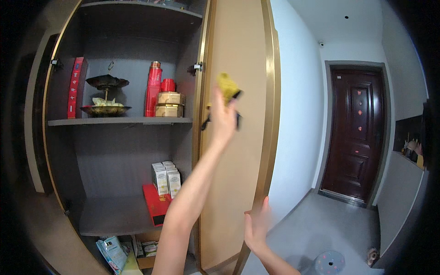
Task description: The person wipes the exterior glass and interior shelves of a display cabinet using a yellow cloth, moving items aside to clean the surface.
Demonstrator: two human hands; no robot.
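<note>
My left hand (223, 120) is raised and holds a yellow cloth (227, 84) against or just in front of the beige inner face of an open cabinet door (237, 165). Motion blurs the hand and the cloth, and dark bits show around the fingers. Lower down, my right hand (257, 227) grips the door's gold-coloured metal edge, with part of the frame between thumb and fingers. To the left of the door stands the open cabinet, whose grey shelf (127, 121) lies about level with my left hand.
On that shelf are a tall red box (75, 87), a two-tier dish stand (106, 110), a red cylinder (153, 91) and gold boxes (168, 110). White cartons (167, 178) and a red box (156, 202) sit below. A round stool (330, 263) stands on the floor, near a dark red door (355, 137).
</note>
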